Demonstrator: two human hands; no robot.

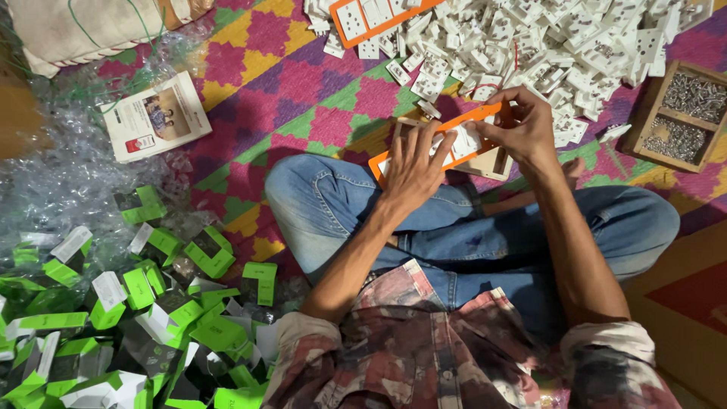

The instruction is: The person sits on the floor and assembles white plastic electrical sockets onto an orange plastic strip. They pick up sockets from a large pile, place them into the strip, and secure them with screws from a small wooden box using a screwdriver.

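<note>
Pressing my left hand (413, 163) flat to steady the orange switch-plate frame (485, 117) over my knee, my right hand (522, 125) pinches its far end closed to seat a white socket module (463, 140).

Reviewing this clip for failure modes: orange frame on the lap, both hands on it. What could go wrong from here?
1. The orange frame rests on a small board balanced on the knees; pressure from the left hand or right hand might tip it and pop white inserts loose.
2. The pile of white socket parts lies right beside it; a dropped piece could vanish among them.
3. The open wooden screw tray sits near the right knee and could get knocked over.
</note>
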